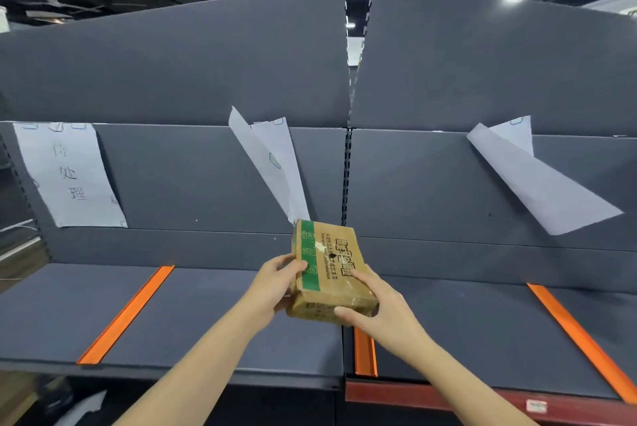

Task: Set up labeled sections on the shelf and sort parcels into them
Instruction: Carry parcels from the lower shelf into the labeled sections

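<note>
A small brown cardboard parcel (329,267) with a green tape stripe and black printed characters is held above the grey shelf (213,315). My left hand (275,284) grips its left side and my right hand (382,308) grips its near right corner. Three orange divider strips lie on the shelf: the left strip (127,315), the middle strip (365,353) partly hidden under my right hand, and the right strip (582,339). A flat paper label (69,174) with handwritten characters hangs on the back panel at left.
Two more paper sheets hang on the back panel with their corners peeled and folded over: the middle sheet (272,163) and the right sheet (537,177). A slotted upright post (347,170) splits the two shelf bays. A red front rail (448,398) edges the right bay.
</note>
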`<state>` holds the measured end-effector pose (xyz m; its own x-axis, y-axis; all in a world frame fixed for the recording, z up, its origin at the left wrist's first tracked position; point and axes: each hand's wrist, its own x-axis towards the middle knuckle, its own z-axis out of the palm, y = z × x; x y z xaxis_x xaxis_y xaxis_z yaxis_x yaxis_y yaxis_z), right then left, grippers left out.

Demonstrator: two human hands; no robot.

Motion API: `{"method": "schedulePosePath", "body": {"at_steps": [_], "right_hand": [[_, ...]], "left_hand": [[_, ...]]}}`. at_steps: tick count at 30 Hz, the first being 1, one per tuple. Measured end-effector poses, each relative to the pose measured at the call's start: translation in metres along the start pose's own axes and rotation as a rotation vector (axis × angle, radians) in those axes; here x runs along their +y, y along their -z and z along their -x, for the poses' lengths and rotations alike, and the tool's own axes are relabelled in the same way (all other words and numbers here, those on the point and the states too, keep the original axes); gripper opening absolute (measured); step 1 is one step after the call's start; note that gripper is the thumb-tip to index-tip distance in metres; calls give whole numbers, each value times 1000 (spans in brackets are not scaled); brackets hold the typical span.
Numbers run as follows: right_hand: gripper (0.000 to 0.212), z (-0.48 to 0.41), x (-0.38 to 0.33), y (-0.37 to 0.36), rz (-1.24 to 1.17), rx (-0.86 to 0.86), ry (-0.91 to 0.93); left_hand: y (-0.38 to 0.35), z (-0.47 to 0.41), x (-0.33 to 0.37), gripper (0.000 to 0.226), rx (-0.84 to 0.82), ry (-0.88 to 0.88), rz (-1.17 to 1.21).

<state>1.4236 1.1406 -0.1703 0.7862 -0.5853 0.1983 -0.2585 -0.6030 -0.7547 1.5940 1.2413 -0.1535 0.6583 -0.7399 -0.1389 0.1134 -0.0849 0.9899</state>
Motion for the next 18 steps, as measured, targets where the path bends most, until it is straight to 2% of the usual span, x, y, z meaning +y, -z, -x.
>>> {"method": "schedulePosePath", "body": {"at_steps": [2,7,13,16,18], "right_hand": [[60,0,-3,3,47,-30,-48],[40,-10,-16,5,67,88,-3],[47,-22,-34,-6,-81,37,-26],[43,-25,-30,-10,-159,97,-14],[42,-24,-28,-9,-229,132,-14]], "left_hand": [[-1,1,-3,21,3,2,-45],[-7,9,-3,18,1,-105,-133],[-20,14,1,32,12,-329,-400],[-25,16,0,36,-66,-310,-343],[-26,18,2,46,-100,-321,-383]]}}
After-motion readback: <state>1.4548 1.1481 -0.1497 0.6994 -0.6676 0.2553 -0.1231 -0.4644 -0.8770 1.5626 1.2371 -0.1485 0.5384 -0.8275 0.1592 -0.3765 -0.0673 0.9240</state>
